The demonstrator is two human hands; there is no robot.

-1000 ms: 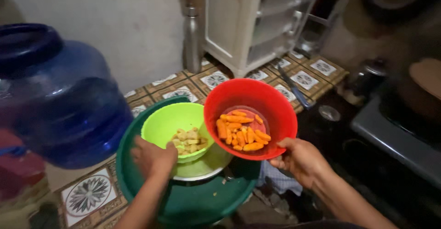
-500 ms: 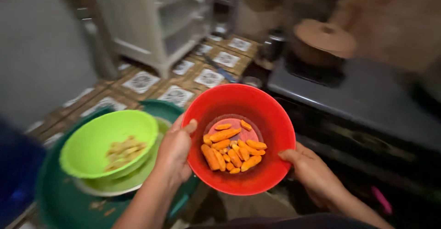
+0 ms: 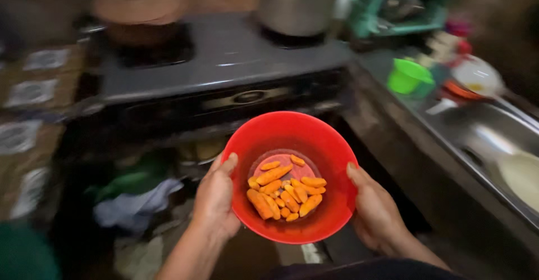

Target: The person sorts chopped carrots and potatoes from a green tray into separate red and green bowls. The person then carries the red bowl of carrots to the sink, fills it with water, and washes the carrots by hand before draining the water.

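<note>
Red bowl (image 3: 292, 173) sits between both hands in front of the dark stove (image 3: 224, 72), held level and clear of any surface. I have the left hand (image 3: 216, 201) clasped on its left rim, thumb over the edge, and the right hand (image 3: 376, 215) gripping the right side; the fingers under the bowl are hidden from me. Inside lie peeled orange pieces (image 3: 283, 193) heaped at the bottom. On the stove I see a brown lidded pot (image 3: 137, 13) and a metal pot (image 3: 297, 5), its top cut off. To the right, blurred, a small green cup (image 3: 407, 76) stands near the sink (image 3: 494, 134). Cloths (image 3: 135, 204) below the stove are hard to make out.
</note>
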